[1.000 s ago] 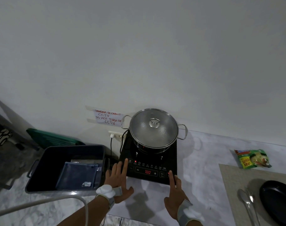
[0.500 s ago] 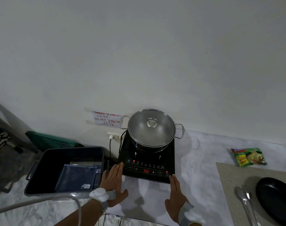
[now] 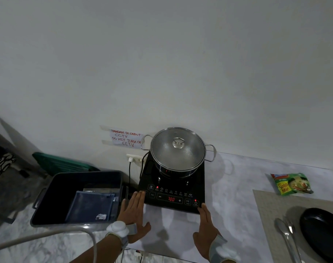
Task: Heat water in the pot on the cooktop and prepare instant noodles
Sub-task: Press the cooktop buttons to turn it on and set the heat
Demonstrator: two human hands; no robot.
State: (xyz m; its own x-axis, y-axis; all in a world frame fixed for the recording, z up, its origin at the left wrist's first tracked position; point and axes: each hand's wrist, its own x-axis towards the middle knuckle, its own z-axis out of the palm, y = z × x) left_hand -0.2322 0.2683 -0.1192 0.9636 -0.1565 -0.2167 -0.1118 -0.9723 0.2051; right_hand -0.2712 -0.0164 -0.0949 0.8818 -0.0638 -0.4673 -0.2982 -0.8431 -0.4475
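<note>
A steel pot (image 3: 178, 150) with a glass lid stands on a black induction cooktop (image 3: 172, 184) against the wall; the red display reads 700. My left hand (image 3: 134, 215) lies flat and open at the cooktop's front left corner, fingertips at its edge. My right hand (image 3: 206, 224) is flat with fingers together, fingertips touching the front right corner just below the power button. A green instant noodle packet (image 3: 292, 184) lies on the counter to the right, apart from both hands.
A black plate (image 3: 322, 231) with a spoon and fork (image 3: 287, 236) sits on a beige placemat (image 3: 266, 211) at the right. A dark bin (image 3: 76, 196) holding a blue pouch stands left of the cooktop. A wall socket (image 3: 134, 158) and taped note are behind.
The display changed from 100 to 700. My right fingertip came off the power button area toward the front edge; my left hand slid slightly back and left.
</note>
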